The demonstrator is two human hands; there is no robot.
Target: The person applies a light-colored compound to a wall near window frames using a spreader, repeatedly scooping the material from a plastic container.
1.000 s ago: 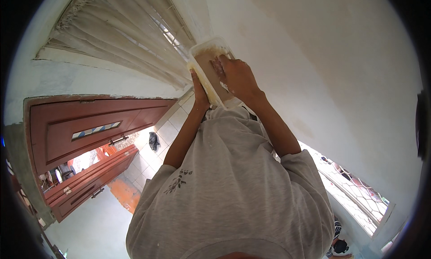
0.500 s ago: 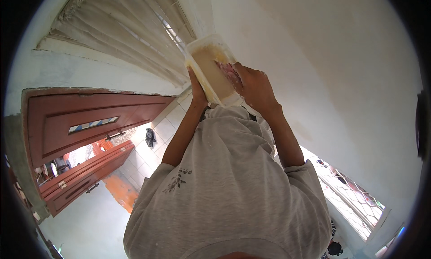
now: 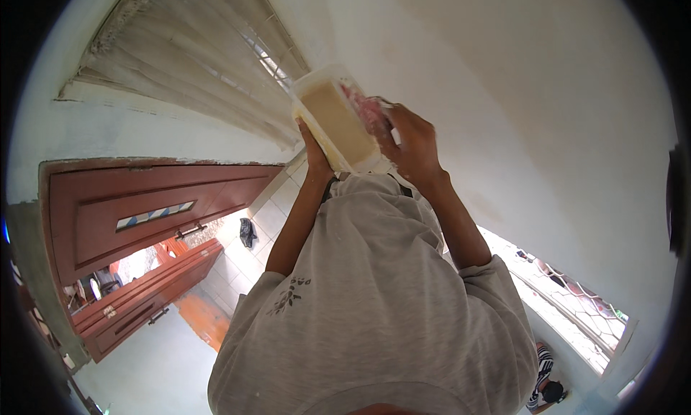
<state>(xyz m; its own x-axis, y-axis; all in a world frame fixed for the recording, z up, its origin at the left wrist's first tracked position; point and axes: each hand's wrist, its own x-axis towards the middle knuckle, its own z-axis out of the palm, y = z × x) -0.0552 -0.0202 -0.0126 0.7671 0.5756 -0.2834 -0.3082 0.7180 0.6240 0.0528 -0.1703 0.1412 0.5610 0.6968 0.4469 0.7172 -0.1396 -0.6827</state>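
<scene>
Both are occupied: left grip (image 3: 317,156) clasps the translucent, rectangular plastic tub (image 3: 314,78) of beige liquid (image 3: 332,114) (fingers beneath hidden); right grip (image 3: 415,140) curls round a crumpled pink cloth-like wad (image 3: 368,111) at its right rim, apparently wetting it. Next move needs the tub level.

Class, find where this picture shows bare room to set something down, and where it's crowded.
Floor tiles show bare between the black bundle and left forearm. Crowded: the tub, left hand on one side, right hand with a pinkish item opposite.
</scene>
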